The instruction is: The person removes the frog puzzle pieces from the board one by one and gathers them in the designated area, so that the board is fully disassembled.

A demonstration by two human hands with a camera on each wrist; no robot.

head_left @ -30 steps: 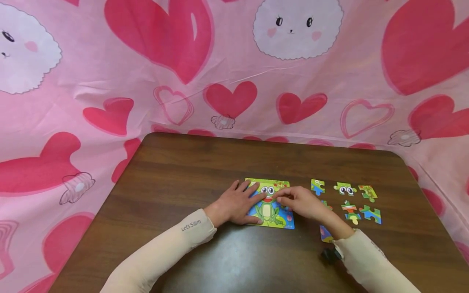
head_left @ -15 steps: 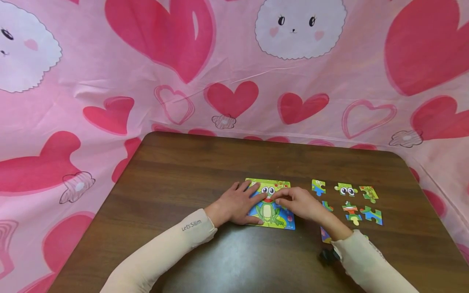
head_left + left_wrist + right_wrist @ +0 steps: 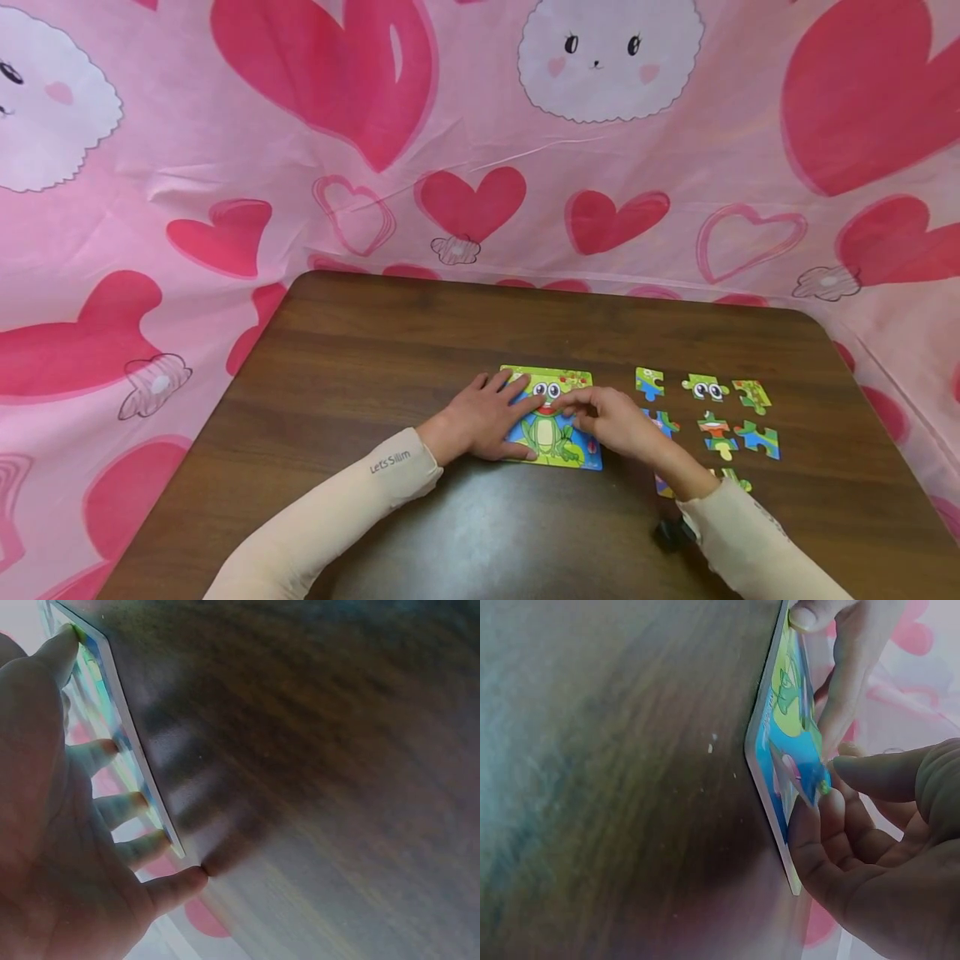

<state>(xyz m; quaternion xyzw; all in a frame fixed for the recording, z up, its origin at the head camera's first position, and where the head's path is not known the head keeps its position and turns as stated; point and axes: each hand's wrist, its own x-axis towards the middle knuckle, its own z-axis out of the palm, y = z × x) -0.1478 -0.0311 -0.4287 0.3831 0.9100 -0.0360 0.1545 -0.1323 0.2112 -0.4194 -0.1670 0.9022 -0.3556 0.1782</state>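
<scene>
A square frog jigsaw puzzle (image 3: 546, 433) lies on the table between both hands. Spread fingers of my left hand (image 3: 480, 417) rest across its left side; the left wrist view shows the fingertips (image 3: 133, 801) on the board's edge, one finger on the table. At the puzzle's right side is my right hand (image 3: 618, 421). As the right wrist view shows, it pinches a blue puzzle piece (image 3: 801, 766) with a pink spot between thumb and fingers. That piece is tilted up from the board. The curled fingers hide part of it.
Loose puzzle pieces lie right of the board: one with frog eyes (image 3: 706, 388), one with a red mouth (image 3: 717, 435), a blue-green one (image 3: 759, 440) and several others. The right forearm covers some. A dark object (image 3: 672, 534) sits at the right wrist. A pink heart-print cloth (image 3: 480, 100) hangs behind the table (image 3: 390, 333).
The right hand's fingers have shifted slightly at the puzzle's right side, and its forearm has moved a little, uncovering more of the loose pieces beside it. The left hand stays in place.
</scene>
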